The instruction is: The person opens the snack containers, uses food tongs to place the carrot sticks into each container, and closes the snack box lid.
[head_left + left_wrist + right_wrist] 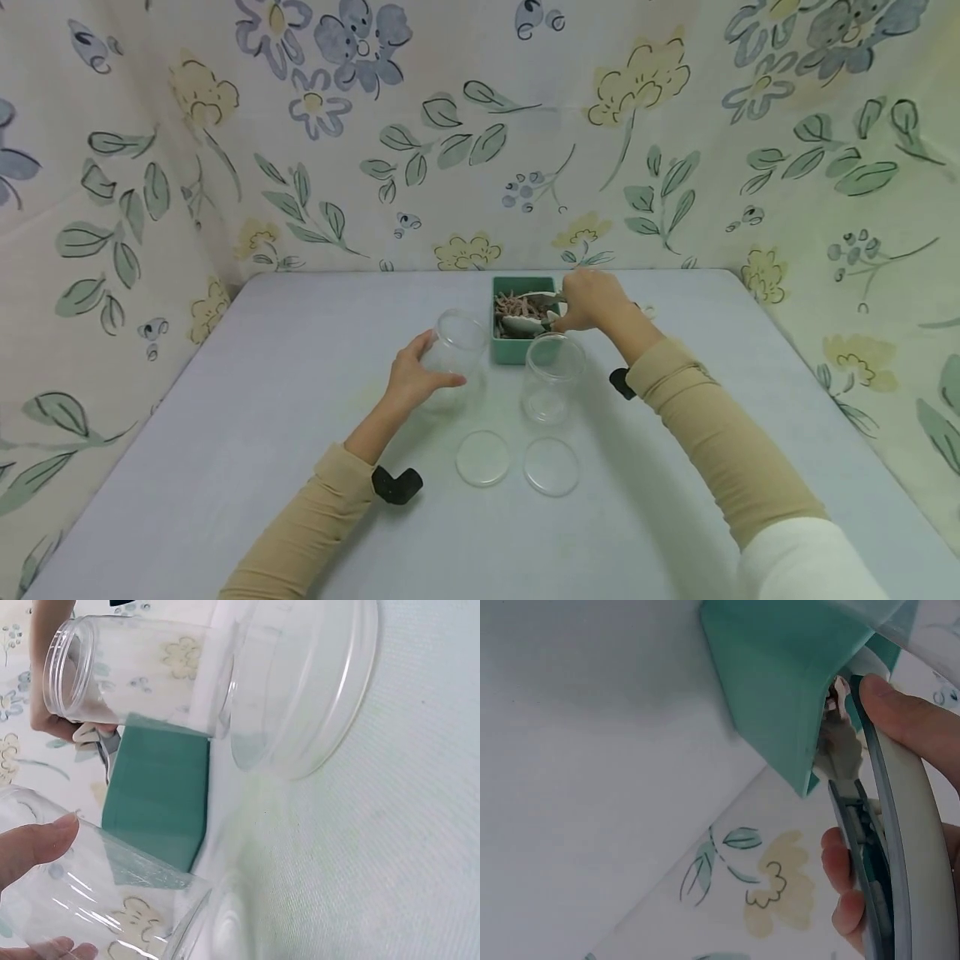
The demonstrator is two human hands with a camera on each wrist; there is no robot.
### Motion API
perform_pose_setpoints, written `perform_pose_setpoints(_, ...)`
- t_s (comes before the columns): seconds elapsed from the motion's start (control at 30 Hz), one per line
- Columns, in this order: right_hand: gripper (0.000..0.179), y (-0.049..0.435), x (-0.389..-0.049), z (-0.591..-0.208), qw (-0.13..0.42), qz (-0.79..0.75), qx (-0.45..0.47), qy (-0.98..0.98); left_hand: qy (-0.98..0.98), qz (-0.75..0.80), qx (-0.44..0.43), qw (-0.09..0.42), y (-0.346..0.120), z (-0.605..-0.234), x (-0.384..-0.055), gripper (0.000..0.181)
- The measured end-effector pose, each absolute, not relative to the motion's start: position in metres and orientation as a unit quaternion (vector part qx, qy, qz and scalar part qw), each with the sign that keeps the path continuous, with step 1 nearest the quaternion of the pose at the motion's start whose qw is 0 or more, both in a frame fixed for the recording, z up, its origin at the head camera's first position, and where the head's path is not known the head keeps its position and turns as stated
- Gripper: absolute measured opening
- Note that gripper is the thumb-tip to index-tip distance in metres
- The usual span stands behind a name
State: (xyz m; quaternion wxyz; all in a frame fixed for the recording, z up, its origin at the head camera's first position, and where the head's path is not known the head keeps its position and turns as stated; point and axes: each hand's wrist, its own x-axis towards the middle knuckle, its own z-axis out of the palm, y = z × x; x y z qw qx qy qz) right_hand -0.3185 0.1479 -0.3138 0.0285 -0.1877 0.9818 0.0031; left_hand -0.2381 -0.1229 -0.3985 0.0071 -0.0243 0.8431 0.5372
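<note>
My left hand (415,375) grips a clear plastic jar (454,354), thumb on one side and fingers on the other; the jar looks tilted in the left wrist view. My right hand (592,300) holds a pair of tongs (900,847) with pale handles and scalloped metal ends. Those ends reach into a green rectangular box (510,352), among brownish, twig-like pieces (517,307). Whether the tongs pinch any piece is hard to tell. A second clear jar (553,383) stands lidless in front of the box, below my right hand.
Two clear round lids, a left lid (482,458) and a right lid (551,467), lie flat on the white table (300,350) nearer to me. Behind the table hangs a floral curtain (480,192). Black wrist-camera mounts stick out from both sleeves.
</note>
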Motion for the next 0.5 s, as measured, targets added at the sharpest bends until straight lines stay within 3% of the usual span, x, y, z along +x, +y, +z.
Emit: perform_pose_setpoints(0.5, 0.041, 0.16, -0.316, -0.319, 0.006, -0.017, -0.198, 0.98, 0.839, 0.544, -0.037, -0.004, -0.118, -0.389, -0.251, 0.087)
